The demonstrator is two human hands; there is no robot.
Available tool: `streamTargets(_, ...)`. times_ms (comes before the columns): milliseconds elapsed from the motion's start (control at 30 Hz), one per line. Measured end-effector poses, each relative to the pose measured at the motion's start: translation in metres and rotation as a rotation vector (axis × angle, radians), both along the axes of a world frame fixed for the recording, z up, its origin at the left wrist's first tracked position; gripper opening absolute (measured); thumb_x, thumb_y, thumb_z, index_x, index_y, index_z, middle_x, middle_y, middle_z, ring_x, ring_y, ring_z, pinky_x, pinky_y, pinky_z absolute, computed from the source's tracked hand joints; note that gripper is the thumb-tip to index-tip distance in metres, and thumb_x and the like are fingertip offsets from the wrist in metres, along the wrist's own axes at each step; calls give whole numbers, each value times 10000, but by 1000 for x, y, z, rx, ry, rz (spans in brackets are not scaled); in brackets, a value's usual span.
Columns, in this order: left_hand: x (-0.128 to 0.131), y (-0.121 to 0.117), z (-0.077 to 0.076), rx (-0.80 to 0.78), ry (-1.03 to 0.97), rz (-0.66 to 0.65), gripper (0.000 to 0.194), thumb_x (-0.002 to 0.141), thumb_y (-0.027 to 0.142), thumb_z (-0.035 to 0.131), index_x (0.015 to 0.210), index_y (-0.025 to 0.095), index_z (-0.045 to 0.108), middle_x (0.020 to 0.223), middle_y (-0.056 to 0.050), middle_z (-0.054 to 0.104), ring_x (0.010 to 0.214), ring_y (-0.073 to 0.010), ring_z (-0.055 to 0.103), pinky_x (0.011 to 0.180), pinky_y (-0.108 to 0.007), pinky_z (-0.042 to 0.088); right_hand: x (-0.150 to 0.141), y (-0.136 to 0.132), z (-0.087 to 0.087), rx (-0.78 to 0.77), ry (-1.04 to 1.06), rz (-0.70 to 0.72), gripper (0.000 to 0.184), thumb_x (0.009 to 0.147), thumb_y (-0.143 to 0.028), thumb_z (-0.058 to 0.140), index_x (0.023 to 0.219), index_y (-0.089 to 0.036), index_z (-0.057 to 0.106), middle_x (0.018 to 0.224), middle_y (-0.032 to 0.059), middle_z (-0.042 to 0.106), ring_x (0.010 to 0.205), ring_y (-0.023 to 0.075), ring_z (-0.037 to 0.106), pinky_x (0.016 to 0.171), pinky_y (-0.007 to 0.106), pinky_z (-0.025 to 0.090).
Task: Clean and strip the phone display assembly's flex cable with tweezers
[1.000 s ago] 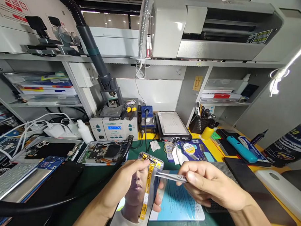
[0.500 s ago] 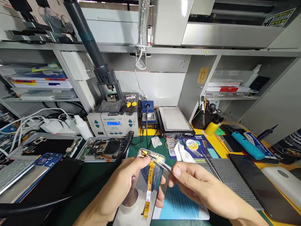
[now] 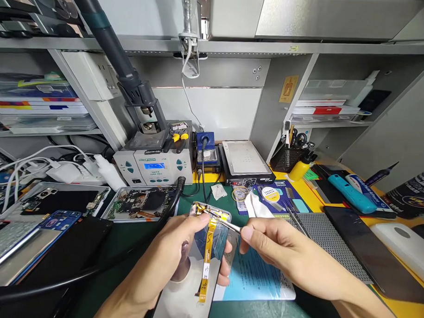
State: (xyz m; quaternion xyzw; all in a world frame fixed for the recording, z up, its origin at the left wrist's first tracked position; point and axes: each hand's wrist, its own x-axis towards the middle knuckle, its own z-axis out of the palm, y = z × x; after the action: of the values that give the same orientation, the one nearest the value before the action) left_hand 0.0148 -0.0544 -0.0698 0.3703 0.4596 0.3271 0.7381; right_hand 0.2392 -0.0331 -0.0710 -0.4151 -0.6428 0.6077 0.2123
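Observation:
My left hand [image 3: 176, 250] is closed round a phone screen panel [image 3: 189, 292], thumb on its top edge and fingertips showing at its right side. The panel is tilted, its reflective back facing me. Down that back runs an orange flex cable [image 3: 207, 256] with a white label, joined to yellow taped parts near the top. My right hand [image 3: 275, 244] pinches metal tweezers [image 3: 227, 222]. Their tips reach the parts at the panel's top edge, close to my left thumb; whether they grip anything is too small to tell. Beneath lies a light-blue printed sheet [image 3: 253, 276].
Left, trays of circuit boards [image 3: 141, 203] and a black hose [image 3: 125, 255] cross the green mat. Behind stand a soldering station [image 3: 152, 166] and a heating plate [image 3: 246, 160]. At right are a grey ridged mat [image 3: 330, 242], a dark phone [image 3: 365, 252] and a yellow bottle [image 3: 300, 167].
The whole view has shifted, with the shelf now higher in the picture. The tweezers lie at a slightly flatter angle against the panel's top. Both hands keep their holds.

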Motion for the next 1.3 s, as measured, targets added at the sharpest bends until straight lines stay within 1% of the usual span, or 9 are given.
streamTargets(100,1,0,-1,-10,-29,17,542,872,583,540,877,92,768,711,-182,770,656,-300,731,586,-344,539,-1,1,-1,32,-6,1,463,1026,-597,505,833,-197,638,618,-85,341,551,98,264,489,249,242)
streamTargets(233,2,0,-2,-4,-20,27,549,882,577,518,856,92,775,710,-172,769,640,-301,739,611,-359,561,-2,3,-4,51,3,-7,468,1010,-616,518,849,-200,660,622,-70,356,561,116,281,522,263,283)
streamTargets(400,4,0,-1,26,-22,26,525,907,538,479,812,111,770,711,-156,760,622,-289,730,586,-360,563,-4,2,-7,69,48,-7,480,999,-624,525,849,-191,669,761,7,537,702,165,430,652,298,376)
streamTargets(467,4,0,-1,17,-7,17,535,907,548,470,805,114,767,680,-148,749,616,-292,729,580,-359,556,-4,2,-8,48,63,-4,466,1008,-607,527,849,-190,662,731,-12,515,655,141,399,607,280,346)
streamTargets(633,3,0,-2,-9,-36,17,538,885,566,507,803,109,777,672,-144,743,607,-290,712,608,-390,571,-2,4,-10,-36,93,8,431,1019,-565,552,853,-184,666,582,-95,288,524,99,222,480,276,178)
streamTargets(867,2,-1,-2,-6,-50,10,520,889,545,517,790,102,772,643,-135,729,558,-253,686,580,-363,572,-2,4,-12,-83,128,44,455,1017,-579,543,886,-162,667,572,-94,322,508,92,235,466,270,171)
streamTargets(1000,3,0,-2,-27,-62,-8,485,905,528,518,800,123,764,644,-119,728,554,-226,677,581,-336,567,-1,4,-12,-64,127,80,451,1022,-574,532,942,-154,676,611,-60,441,526,96,321,472,265,201)
streamTargets(1100,5,2,0,-42,-77,-20,478,922,493,489,795,120,758,623,-118,721,531,-217,676,562,-317,567,0,6,-12,-68,127,83,431,1018,-559,545,898,-161,656,580,-67,443,502,91,317,461,258,202)
streamTargets(1300,5,3,-4,-66,-96,-22,515,873,509,521,791,65,768,615,-180,731,548,-278,728,528,-339,591,0,8,-12,-48,134,37,404,975,-543,599,829,-169,637,555,-74,429,492,87,320,459,247,209)
